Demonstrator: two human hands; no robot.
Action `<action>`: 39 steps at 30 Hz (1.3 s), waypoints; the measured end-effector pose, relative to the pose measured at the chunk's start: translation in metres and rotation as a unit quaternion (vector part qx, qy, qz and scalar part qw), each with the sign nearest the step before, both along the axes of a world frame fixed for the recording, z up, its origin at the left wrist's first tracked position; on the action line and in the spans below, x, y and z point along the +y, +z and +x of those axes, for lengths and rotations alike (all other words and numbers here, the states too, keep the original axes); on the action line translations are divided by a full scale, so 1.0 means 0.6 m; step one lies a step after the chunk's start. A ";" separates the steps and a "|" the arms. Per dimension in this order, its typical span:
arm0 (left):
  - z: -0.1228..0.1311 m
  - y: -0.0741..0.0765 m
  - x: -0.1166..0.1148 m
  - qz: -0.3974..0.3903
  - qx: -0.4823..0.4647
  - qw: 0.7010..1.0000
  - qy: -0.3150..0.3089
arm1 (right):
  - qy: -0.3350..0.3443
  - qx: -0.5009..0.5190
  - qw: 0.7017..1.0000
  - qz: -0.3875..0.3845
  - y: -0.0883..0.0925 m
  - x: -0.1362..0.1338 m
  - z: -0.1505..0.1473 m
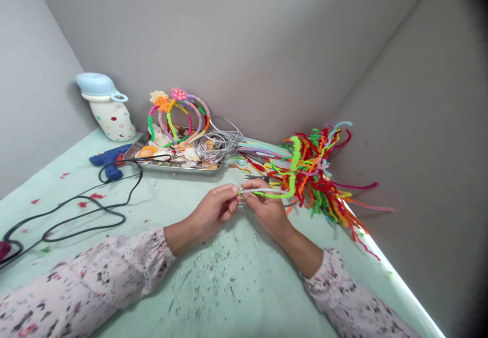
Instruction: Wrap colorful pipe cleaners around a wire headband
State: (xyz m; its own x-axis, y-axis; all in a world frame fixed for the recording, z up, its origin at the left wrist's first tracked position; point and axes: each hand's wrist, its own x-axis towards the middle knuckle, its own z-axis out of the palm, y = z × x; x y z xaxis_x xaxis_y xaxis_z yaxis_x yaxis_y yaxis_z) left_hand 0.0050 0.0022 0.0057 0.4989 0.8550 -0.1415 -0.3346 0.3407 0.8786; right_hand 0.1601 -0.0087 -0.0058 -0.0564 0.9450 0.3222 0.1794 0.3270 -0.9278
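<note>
My left hand point(211, 212) and my right hand point(267, 208) meet over the pale green table point(213, 287). Both pinch the near end of a plain grey headband point(263, 190). A lime green pipe cleaner point(292, 175) is wound on that end and rises up to the right. The fingers of both hands are closed on the band and the pipe cleaner where they join.
A heap of coloured pipe cleaners point(320, 175) lies at the right wall. A metal tray point(179, 167) holds finished wrapped headbands point(179, 114), bare grey bands point(217, 142) and shells. A blue glue gun point(109, 160) with a black cord point(84, 211) and a white jug point(109, 109) stand at the left.
</note>
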 end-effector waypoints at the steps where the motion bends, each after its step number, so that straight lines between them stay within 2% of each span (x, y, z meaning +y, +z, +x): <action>1: 0.000 0.000 0.000 -0.004 -0.004 1.000 0.005 | 0.000 0.026 0.999 -0.021 0.000 0.000 0.000; 11: 0.000 -0.003 0.001 -0.001 -0.007 1.000 -0.010 | -0.022 0.214 0.967 -0.133 -0.009 0.019 -0.001; 20: 0.001 -0.005 0.000 0.000 0.010 1.000 -0.006 | -0.015 0.303 0.939 -0.164 -0.003 0.021 -0.001; 30: 0.000 -0.009 0.001 0.000 0.024 0.999 -0.026 | 0.002 0.306 0.938 -0.162 -0.004 0.022 0.001; 39: 0.003 -0.008 -0.001 0.011 0.047 0.997 -0.053 | 0.052 0.333 0.925 -0.176 -0.009 0.028 0.005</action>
State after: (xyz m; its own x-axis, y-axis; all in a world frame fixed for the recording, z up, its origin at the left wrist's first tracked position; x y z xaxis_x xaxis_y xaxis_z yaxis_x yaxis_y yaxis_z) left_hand 0.0065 0.0014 0.0006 0.5718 0.8016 -0.1744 -0.2132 0.3505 0.9120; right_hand 0.1632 0.0083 -0.0110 -0.0530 0.9986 -0.0091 -0.4863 -0.0338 -0.8732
